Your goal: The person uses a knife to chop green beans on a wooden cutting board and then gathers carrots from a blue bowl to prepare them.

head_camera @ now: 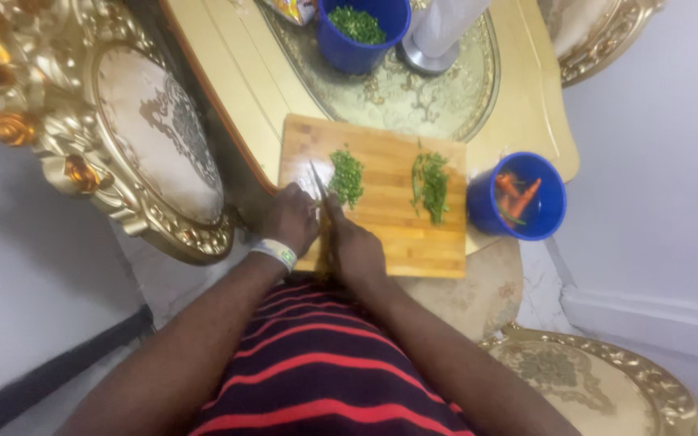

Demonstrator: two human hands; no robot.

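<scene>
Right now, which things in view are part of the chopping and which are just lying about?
In use:
left hand
right hand on the knife
chopped greens
uncut greens
wooden cutting board
blue bowl of chopped greens

Lying about:
blue bowl with carrots
metal stand base
gold chairs

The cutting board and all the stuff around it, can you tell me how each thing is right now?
Cutting board: flat on the table, two green piles on it.
Chopped greens: cut small, heaped by the blade.
Whole greens: long, uncut.
Knife: held, tip on the board.
Right hand: closed on the knife.
Left hand: curled beside the blade.
Near blue cup: upright, carrots inside.
Far blue cup: upright, chopped greens inside.
</scene>
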